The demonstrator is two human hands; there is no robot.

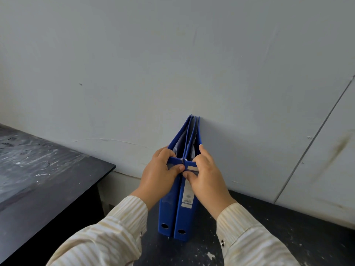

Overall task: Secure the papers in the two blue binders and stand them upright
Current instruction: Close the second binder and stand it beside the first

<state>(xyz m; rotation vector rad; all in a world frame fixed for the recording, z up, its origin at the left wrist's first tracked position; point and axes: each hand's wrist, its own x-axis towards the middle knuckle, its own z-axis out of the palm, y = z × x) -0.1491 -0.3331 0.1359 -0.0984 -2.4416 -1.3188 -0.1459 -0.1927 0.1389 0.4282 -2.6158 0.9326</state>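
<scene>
Two blue binders upright at 6 o'clock, side by side, touching, spines toward camera, far edges against wall (172,54) at 12 o'clock. Left hand (160,175) grips left binder (166,214) at spine top, thumb across spine. Right hand (206,179) grips right binder (185,223) likewise. Pale papers (181,138) between covers. Speckled dark table (288,237) underneath. Second dark table (48,179) at 9 o'clock, apart. Striped sleeves (107,237) at 5 and 7 o'clock.

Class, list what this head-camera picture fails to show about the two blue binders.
- Head view: ring clasps, hidden inside the closed left binder and right binder.
- Head view: left binder's upper spine, covered by the left hand.
- Head view: right binder's spine label, print too small; the right hand covers its top.
</scene>
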